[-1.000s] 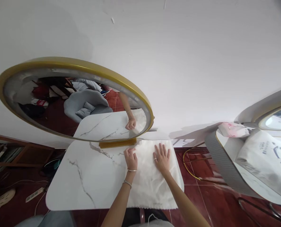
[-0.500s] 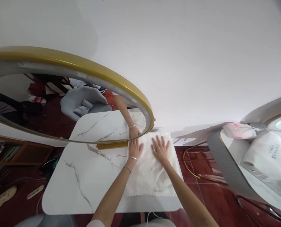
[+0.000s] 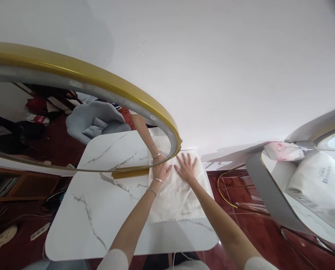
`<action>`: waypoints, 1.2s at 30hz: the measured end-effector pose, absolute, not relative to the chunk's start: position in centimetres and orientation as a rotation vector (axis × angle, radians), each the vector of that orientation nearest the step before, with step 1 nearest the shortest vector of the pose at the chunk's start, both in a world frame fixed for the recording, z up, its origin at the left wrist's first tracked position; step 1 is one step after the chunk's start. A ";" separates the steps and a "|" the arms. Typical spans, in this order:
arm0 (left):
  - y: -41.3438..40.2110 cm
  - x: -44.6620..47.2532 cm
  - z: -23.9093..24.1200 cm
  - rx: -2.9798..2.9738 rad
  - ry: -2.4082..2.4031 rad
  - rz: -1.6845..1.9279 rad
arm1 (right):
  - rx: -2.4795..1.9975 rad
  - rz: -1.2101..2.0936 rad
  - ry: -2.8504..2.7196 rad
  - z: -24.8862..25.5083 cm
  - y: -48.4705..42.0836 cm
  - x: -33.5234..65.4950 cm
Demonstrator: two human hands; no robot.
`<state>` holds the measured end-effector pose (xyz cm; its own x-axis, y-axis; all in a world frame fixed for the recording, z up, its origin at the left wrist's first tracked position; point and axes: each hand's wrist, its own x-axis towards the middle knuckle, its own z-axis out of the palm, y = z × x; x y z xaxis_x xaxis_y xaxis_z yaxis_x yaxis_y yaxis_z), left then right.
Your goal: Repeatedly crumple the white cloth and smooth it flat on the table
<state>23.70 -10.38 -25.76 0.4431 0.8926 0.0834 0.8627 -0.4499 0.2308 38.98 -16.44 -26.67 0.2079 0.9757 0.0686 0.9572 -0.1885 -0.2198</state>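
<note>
On a marble-patterned counter (image 3: 66, 228), a white cloth (image 3: 175, 204) lay under the left hand (image 3: 161, 173) and right hand (image 3: 187, 170).
The counter gave firm backing, and its gold-framed mirror (image 3: 83, 120) stood at the back. The cloth, scalloped along its near edge, lay spread out right of the mirror's base, slightly wrinkled. Both hands pressed palm down, seemingly so the fabric stayed flat. The right fingers (image 3: 189, 159) fanned wide, gripping nothing; the left thumb splayed outward, nothing grasped, though those fingertips were hard to make out by the mirror's rim.

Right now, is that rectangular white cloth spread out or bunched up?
Spread: the white cloth lies nearly flat on the white marbled table, lightly wrinkled.
</note>
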 end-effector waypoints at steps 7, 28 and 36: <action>-10.4 28.0 -25.6 2.613 1.412 0.237 | -2.363 0.087 -1.709 -27.2 -18.2 41.8; -33.9 16.9 -25.1 2.772 1.036 0.314 | -2.222 -0.051 -1.843 -26.2 -38.4 35.1; -28.6 19.8 -26.1 2.782 1.011 0.322 | -2.194 -0.057 -1.999 -26.5 -39.5 36.7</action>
<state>19.79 -28.60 -26.09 0.7477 0.6480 0.1451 0.6127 -0.7574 0.2257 36.71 -39.51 -26.50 0.0989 0.9846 0.1439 0.9912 -0.0848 -0.1012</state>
